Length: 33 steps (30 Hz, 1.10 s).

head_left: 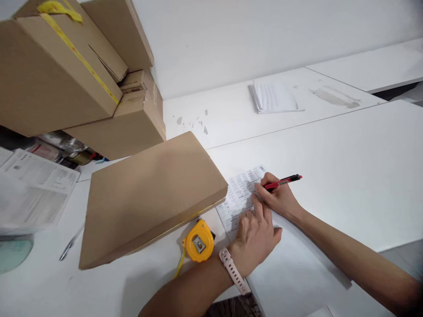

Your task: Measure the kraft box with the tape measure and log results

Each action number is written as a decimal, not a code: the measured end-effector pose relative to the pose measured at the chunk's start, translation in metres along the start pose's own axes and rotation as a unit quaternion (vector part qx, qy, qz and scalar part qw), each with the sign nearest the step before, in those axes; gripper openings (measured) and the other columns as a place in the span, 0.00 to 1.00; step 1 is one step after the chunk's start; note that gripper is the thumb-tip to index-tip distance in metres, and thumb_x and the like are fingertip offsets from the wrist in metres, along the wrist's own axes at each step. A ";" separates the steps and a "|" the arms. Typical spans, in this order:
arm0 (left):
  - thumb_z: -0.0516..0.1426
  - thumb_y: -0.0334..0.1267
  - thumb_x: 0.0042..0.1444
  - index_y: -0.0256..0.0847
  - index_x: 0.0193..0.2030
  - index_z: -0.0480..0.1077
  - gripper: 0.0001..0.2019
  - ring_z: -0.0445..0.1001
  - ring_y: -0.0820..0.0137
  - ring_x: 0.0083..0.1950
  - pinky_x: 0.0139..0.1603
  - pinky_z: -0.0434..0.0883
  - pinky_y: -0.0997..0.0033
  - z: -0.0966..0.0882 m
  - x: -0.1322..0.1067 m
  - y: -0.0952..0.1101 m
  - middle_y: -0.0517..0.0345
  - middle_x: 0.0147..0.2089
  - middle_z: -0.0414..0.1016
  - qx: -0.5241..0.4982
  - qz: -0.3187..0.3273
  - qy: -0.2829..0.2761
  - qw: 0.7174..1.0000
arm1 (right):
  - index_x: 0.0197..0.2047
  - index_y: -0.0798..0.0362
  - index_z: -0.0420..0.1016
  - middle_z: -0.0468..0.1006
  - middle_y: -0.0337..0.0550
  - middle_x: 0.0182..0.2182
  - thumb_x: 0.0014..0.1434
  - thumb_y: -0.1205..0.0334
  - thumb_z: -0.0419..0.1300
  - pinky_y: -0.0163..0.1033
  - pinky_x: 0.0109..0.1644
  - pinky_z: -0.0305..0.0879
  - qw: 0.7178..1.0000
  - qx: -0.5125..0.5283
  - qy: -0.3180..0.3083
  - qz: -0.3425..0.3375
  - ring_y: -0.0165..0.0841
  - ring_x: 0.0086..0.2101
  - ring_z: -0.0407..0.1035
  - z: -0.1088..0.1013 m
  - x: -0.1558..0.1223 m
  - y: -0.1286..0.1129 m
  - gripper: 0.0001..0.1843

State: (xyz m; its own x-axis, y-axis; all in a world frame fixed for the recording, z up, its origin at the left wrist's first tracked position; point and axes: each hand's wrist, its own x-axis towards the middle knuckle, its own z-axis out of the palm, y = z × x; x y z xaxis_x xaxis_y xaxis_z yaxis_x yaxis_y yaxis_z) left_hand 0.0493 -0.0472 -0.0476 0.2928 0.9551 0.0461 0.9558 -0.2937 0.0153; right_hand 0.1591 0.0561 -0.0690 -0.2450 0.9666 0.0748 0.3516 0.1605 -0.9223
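A red and black pen (280, 182) is gripped in my right hand (279, 198), its tip end down over a sheet of paper (238, 193) filled with rows of writing. Fingers bent a little and thumb out to the side, my left hand (256, 233) lies on the lower part of that sheet. A pale pink watch strap (234, 270) circles the left wrist. Beside the left forearm is a yellow tape measure (199, 241) with a bit of its tape showing. A flat cardboard box (152, 193) lies just left of the sheet, touching or overlapping its edge.
Large cardboard boxes (59, 75) are stacked at the back left, with yellow tape strips (82, 59). A paper stack (276, 97) lies by the wall. Printed sheets (42, 189), another pen (68, 248) and a greenish translucent object (15, 255) are at the left.
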 end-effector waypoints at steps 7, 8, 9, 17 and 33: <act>0.55 0.55 0.65 0.27 0.65 0.65 0.34 0.78 0.66 0.37 0.35 0.76 0.68 0.003 -0.001 0.001 0.33 0.66 0.68 0.023 -0.009 0.023 0.999 | 0.26 0.49 0.60 0.59 0.31 0.21 0.61 0.58 0.61 0.36 0.25 0.53 1.000 0.015 0.012 0.011 0.27 0.22 0.54 0.000 0.001 0.003 0.15; 0.55 0.56 0.64 0.27 0.65 0.66 0.33 0.78 0.66 0.36 0.35 0.76 0.68 0.003 -0.001 0.001 0.33 0.66 0.68 0.022 -0.009 0.024 0.999 | 0.26 0.49 0.60 0.60 0.31 0.21 0.61 0.58 0.61 0.36 0.25 0.53 1.000 0.015 0.010 0.010 0.27 0.22 0.55 0.001 0.001 0.004 0.15; 0.55 0.56 0.64 0.28 0.65 0.66 0.33 0.78 0.65 0.36 0.35 0.76 0.68 0.003 -0.001 0.001 0.33 0.65 0.69 0.021 -0.007 0.024 0.999 | 0.26 0.49 0.61 0.60 0.31 0.21 0.60 0.58 0.62 0.36 0.25 0.53 1.000 0.015 0.007 0.010 0.27 0.22 0.55 0.001 0.001 0.004 0.15; 0.55 0.55 0.65 0.28 0.65 0.66 0.33 0.79 0.65 0.38 0.35 0.76 0.68 0.002 0.000 0.000 0.32 0.66 0.68 0.012 -0.003 0.010 1.000 | 0.26 0.49 0.60 0.59 0.31 0.20 0.59 0.59 0.62 0.36 0.25 0.52 1.000 0.019 0.007 0.019 0.27 0.22 0.54 0.000 0.002 0.005 0.15; 0.55 0.55 0.65 0.27 0.67 0.64 0.34 0.78 0.65 0.37 0.35 0.76 0.68 0.001 -0.002 0.002 0.33 0.68 0.66 0.016 -0.006 0.011 1.000 | 0.26 0.49 0.59 0.58 0.31 0.20 0.58 0.61 0.61 0.37 0.26 0.52 0.999 0.009 0.013 0.030 0.27 0.23 0.53 -0.002 0.002 0.001 0.14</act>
State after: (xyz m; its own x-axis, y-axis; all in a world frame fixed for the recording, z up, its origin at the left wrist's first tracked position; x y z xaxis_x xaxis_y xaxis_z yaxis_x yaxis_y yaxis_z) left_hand 0.0504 -0.0493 -0.0489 0.2805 0.9574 0.0691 0.9599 -0.2800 -0.0159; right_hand 0.1609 0.0584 -0.0689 -0.2005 0.9793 0.0295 0.3485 0.0994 -0.9320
